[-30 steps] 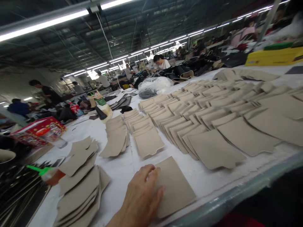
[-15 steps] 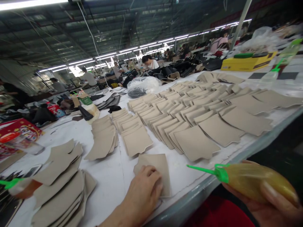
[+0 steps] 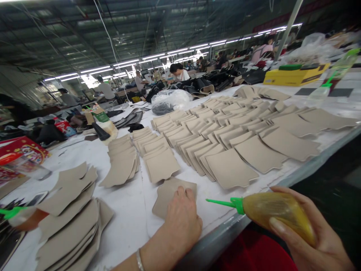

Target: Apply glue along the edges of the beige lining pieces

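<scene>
My left hand (image 3: 183,216), a bangle on its wrist, has its fingers curled over the right side of a single beige leather-like piece (image 3: 163,195) near the table's front edge. The hand covers part of that piece. In my right hand (image 3: 310,229) is a squeeze bottle (image 3: 278,214) of amber liquid, tilted almost level. Its thin green nozzle (image 3: 221,203) points left, just right of my left hand and apart from the piece. Behind them, overlapping rows of beige pieces (image 3: 231,167) cover much of the table. A loose stack of similar pieces (image 3: 69,229) lies at left.
Another green-tipped bottle (image 3: 28,220) lies at far left, near a clear orange-lidded container (image 3: 28,167). A yellow box (image 3: 296,75) and upright bottles (image 3: 323,90) stand at back right. A plastic bag (image 3: 170,101) sits behind the rows. Several people work in the background.
The bottle in my right hand has moved left, its nozzle closer to my left hand. My left hand has shifted slightly right, and the piece under it has turned and tilted.
</scene>
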`<state>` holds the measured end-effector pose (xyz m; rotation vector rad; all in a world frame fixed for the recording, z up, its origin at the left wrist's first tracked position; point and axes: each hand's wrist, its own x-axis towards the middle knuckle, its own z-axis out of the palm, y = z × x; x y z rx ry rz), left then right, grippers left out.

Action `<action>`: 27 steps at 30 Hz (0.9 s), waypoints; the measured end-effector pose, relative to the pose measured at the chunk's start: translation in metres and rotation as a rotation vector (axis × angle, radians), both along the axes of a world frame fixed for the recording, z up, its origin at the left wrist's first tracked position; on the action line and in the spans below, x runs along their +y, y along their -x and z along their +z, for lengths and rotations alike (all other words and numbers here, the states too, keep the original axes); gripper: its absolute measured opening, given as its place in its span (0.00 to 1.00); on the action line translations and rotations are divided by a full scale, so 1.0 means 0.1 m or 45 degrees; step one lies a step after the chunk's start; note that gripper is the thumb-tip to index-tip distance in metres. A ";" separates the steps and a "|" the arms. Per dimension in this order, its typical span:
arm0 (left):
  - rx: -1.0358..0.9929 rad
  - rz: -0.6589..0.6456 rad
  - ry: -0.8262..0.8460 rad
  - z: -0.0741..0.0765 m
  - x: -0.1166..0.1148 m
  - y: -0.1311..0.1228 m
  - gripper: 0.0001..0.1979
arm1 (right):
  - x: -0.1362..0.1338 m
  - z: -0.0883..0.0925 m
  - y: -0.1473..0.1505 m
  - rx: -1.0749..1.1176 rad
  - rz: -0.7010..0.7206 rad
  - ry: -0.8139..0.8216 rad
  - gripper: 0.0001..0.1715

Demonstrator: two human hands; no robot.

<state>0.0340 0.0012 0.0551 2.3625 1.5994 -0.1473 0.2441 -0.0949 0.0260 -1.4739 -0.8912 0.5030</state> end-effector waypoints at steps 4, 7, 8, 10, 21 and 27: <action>0.055 -0.024 0.008 0.01 0.04 -0.03 0.18 | 0.00 -0.01 -0.04 -0.113 0.157 -0.005 0.36; 0.072 -0.047 0.010 0.02 0.09 0.03 0.16 | 0.02 -0.01 -0.04 -0.212 0.163 -0.042 0.38; 0.053 -0.062 -0.002 0.02 0.11 0.06 0.17 | 0.03 0.00 -0.03 -0.246 0.163 -0.052 0.39; -0.017 -0.097 -0.027 0.01 0.14 0.14 0.21 | 0.04 0.03 0.03 -0.268 0.165 -0.048 0.39; -0.236 -0.227 -0.040 -0.07 0.22 0.30 0.26 | 0.23 0.07 0.24 -0.621 0.344 -0.067 0.29; -0.235 -0.225 -0.026 -0.05 0.24 0.31 0.25 | 0.35 0.04 0.16 -0.793 0.448 -0.133 0.27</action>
